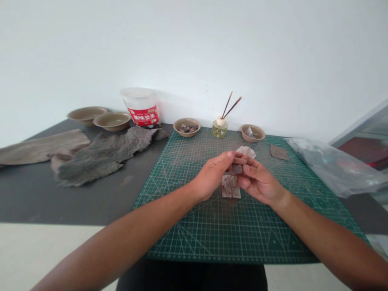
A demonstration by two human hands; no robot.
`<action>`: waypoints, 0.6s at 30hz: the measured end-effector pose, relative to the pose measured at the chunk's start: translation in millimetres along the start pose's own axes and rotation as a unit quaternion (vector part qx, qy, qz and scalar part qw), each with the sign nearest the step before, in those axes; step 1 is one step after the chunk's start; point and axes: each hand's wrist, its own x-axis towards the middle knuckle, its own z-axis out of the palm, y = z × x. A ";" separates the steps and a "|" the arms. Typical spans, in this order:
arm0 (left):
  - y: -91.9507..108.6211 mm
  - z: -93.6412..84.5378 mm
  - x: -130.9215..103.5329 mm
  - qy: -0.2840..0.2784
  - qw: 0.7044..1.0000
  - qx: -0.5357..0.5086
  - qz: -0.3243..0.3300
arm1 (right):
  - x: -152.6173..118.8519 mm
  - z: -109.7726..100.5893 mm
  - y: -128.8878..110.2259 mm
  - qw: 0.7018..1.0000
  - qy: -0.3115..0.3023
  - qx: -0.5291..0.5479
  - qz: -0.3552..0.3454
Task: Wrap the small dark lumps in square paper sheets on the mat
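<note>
Above the middle of the green cutting mat (194, 238), my left hand (212, 173) and my right hand (262, 180) meet around a small flat grey stone piece (238, 169). Right thumb and fingers pinch its near side, while the left thumb and fingers close on it from the other side; some fingertips are hidden. Just below them on the mat lies a whitish square (231, 187) with reddish-brown stains, perhaps paper or cloth. A crumpled white tissue (246, 151) shows partly behind the fingers. Farther right rests a brown square sheet (279, 152).
Along the wall stand a bowl of stone pieces (187, 127), a reed diffuser (219, 127), another bowl (252, 133) with bits inside, a red-labelled tub (142, 109) and two tan bowls (112, 121). Grey cloths (100, 151) lie left, a clear plastic bag (336, 165) right.
</note>
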 end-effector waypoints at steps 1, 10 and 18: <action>1.5 -1.2 -0.7 -0.007 0.999 0.023 0.025 | -0.1 -1.1 -0.2 1.000 0.008 -0.012 -0.001; 0.7 -7.8 -1.0 0.074 0.962 0.248 0.082 | -0.2 -16.7 -12.4 0.969 0.011 -0.236 -0.067; -6.7 -21.7 6.5 0.146 0.952 0.269 0.000 | -3.6 -38.1 -25.8 0.728 -0.160 -0.663 -0.069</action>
